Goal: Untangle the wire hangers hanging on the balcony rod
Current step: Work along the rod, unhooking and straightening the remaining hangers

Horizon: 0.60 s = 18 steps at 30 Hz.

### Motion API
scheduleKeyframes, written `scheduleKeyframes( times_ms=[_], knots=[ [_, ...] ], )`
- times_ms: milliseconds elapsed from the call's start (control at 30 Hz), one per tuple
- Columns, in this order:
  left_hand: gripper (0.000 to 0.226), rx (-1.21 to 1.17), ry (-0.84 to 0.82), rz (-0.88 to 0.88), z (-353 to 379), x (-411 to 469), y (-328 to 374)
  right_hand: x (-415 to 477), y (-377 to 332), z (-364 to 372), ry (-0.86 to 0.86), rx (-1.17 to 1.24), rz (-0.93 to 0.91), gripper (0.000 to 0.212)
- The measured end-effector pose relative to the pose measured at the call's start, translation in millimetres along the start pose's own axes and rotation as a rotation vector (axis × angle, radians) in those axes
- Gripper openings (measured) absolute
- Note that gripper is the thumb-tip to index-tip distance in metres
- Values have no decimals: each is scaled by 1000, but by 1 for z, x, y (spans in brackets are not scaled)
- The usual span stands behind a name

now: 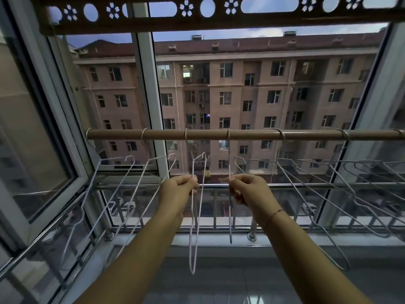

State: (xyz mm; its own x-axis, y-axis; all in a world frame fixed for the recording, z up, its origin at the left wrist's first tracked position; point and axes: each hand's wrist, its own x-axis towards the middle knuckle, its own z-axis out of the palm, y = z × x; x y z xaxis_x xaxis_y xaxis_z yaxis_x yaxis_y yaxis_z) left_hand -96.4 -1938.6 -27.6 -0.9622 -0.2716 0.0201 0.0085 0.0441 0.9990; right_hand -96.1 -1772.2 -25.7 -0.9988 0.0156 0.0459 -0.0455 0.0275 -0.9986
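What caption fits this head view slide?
Left hand pinches a white wire hanger, right hand a grey wire hanger, both on the brown rod.

White window frames [144, 84], metal railing [306, 184] at the sill. Pink apartment block [241, 88] outside, dusk sky [241, 32]. Grey tiled floor [219, 281].

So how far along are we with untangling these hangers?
Looks done: the left-side hangers hang spread along the rod. In hand: the left hand pinches the white hanger, the right hand the grey hanger, held apart. Left to do: the right-side hangers overlap in a bunch; I can't tell whether they're hooked together.
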Motion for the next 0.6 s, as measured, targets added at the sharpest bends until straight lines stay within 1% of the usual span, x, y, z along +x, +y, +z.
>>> scheduleKeyframes(
  times_ms=[100,167,267,367,433,500,533,600],
  knots=[
    [23,12,-1,16,-4,3,0,-1,-1,0,19,18,18,19],
    [30,34,-13,23,-7,3,1,-3,-1,-2,29,25,33,16],
    [46,85,-1,47,-12,2,2,-6,-1,-9,47,7,30,15],
    [66,112,62,88,-11,2,6,-14,-3,-20,77,-15,-9,15],
    [65,154,128,162,-5,-3,13,-22,-9,-31,89,-11,-59,14],
    [57,192,169,282,6,-14,23,-30,-16,-46,121,-15,-130,14],
    [53,189,160,345,14,-21,28,-34,-19,-56,154,-39,-175,13],
    [44,166,83,446,34,-36,39,-38,-23,-80,254,-119,-273,13]
  ],
)
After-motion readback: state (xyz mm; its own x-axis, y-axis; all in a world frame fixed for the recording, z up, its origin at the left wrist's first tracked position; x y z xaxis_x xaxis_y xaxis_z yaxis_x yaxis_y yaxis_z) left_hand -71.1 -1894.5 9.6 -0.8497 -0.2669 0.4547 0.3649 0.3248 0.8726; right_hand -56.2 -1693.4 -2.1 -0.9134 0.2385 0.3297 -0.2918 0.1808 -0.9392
